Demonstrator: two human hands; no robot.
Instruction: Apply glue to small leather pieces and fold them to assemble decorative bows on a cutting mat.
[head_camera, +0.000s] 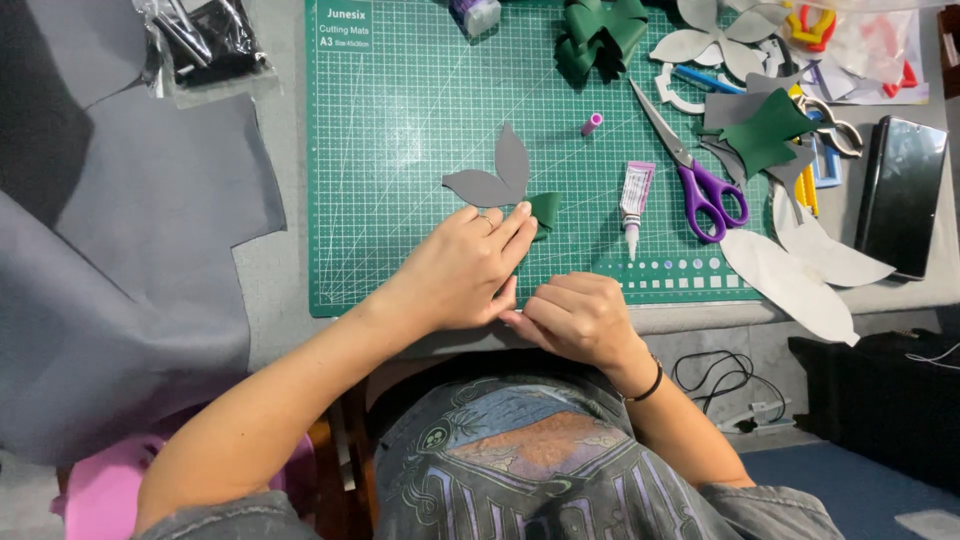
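The grey petals (495, 178) lie flat near the middle of the mat (400, 120), two pointed leaves joined at their base. A small green piece (546, 210) touches that base on the right. The left hand (462, 270) is spread over the joint with its fingertips on the base of the petals and on the edge of the green piece. It presses down and grasps nothing.

The right hand (578, 318) is loosely curled at the mat's near edge, its fingers meeting the left thumb. I cannot tell whether it holds anything small.

The step looks like pressing a glued joint. The glue tube (634, 200) lies just right of the green piece with its nozzle towards the person, and its pink cap (592, 123) lies apart, further up the mat. Any next move calls for steady pressure and a straight lift of the fingers, so that the green piece does not slide off the petals.

There is open mat to the left of the petals and beyond them. The right side is tighter: first the tube, then the scissors (695, 170) with blades slanting up and left, then white petals (800, 270) hanging over the mat's corner. A phone (903, 195) lies further right, near the table edge. The mat's near edge is right under both hands, and a large grey sheet (150, 230) covers the table to the left.
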